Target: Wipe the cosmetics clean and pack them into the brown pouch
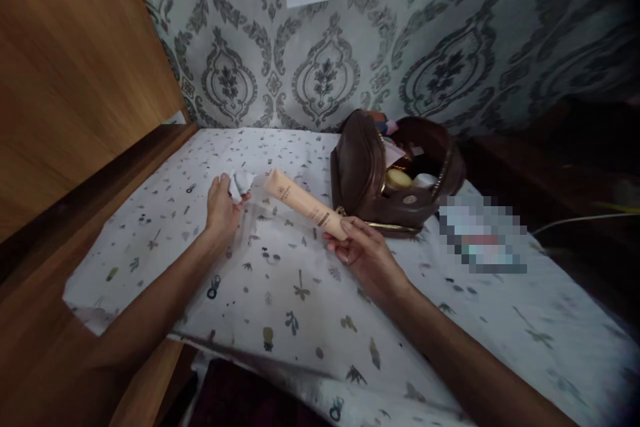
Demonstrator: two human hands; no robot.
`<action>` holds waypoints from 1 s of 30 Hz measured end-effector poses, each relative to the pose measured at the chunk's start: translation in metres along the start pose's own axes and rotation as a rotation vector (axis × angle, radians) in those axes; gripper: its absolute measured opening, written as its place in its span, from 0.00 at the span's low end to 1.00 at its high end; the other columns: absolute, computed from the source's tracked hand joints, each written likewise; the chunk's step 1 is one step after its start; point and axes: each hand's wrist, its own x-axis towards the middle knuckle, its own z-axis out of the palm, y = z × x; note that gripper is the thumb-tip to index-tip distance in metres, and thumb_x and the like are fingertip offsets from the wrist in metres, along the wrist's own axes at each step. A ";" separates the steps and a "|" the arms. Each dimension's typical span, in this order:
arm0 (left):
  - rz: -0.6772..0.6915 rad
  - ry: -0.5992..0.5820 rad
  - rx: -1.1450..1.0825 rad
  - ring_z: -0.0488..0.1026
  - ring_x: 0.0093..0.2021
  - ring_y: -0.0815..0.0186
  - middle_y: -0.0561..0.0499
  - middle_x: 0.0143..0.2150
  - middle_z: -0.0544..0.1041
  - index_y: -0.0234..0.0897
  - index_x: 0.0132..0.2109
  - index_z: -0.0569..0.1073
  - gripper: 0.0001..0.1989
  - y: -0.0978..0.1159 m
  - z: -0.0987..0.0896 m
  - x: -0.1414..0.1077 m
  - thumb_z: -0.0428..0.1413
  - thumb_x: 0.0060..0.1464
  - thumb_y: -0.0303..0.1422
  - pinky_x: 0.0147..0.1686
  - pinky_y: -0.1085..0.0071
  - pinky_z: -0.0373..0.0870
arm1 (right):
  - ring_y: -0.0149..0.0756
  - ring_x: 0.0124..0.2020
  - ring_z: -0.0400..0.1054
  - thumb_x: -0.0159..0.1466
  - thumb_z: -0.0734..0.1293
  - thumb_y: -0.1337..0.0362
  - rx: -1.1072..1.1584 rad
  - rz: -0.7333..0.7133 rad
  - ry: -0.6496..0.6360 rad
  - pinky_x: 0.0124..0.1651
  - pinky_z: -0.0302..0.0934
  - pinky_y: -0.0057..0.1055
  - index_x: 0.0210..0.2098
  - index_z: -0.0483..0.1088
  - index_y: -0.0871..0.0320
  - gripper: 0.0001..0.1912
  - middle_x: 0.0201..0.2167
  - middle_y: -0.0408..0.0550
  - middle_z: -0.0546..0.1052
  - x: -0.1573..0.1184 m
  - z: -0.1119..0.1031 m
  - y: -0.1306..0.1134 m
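My right hand (367, 253) pinches the capped end of a peach-coloured squeeze tube (305, 203), which slants up and to the left over the table. In my left hand (223, 207) is a crumpled white tissue (241, 185), gripped between thumb and fingers. A small gap separates the tissue from the tube's flat end. Just beyond my right hand stands a brown toiletry bag (357, 160), its zip undone. Inside it show a yellow-lidded jar (399, 179), a white round lid (425, 181) and other items partly hidden by the bag's wall.
A white patterned cloth (300, 287) covers the table. Right of the bag lies a pixelated, unreadable object (483, 237), with a white cable (575, 217) near it. A wooden panel (75, 47) rises on the left, and a patterned wall (325, 67) closes off the back.
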 end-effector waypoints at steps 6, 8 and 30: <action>-0.464 -0.068 -0.436 0.77 0.45 0.62 0.46 0.44 0.79 0.34 0.41 0.75 0.06 0.015 0.038 -0.040 0.55 0.64 0.32 0.47 0.64 0.79 | 0.30 0.28 0.73 0.49 0.79 0.50 0.053 -0.045 -0.061 0.26 0.57 0.21 0.36 0.66 0.56 0.26 0.33 0.50 0.81 0.000 0.002 0.002; -0.494 -0.170 -0.472 0.78 0.43 0.64 0.47 0.41 0.79 0.35 0.41 0.76 0.07 0.020 0.052 -0.049 0.58 0.62 0.34 0.45 0.68 0.78 | 0.32 0.28 0.72 0.51 0.78 0.49 -0.032 -0.081 -0.097 0.25 0.57 0.23 0.38 0.65 0.55 0.26 0.32 0.48 0.80 0.000 0.002 0.008; -0.641 -0.311 -0.355 0.77 0.30 0.66 0.53 0.29 0.77 0.35 0.36 0.75 0.23 0.015 0.101 -0.106 0.72 0.35 0.42 0.34 0.71 0.73 | 0.43 0.44 0.76 0.68 0.64 0.58 -1.069 -0.898 0.096 0.43 0.70 0.35 0.50 0.65 0.55 0.12 0.47 0.53 0.79 -0.013 0.000 0.029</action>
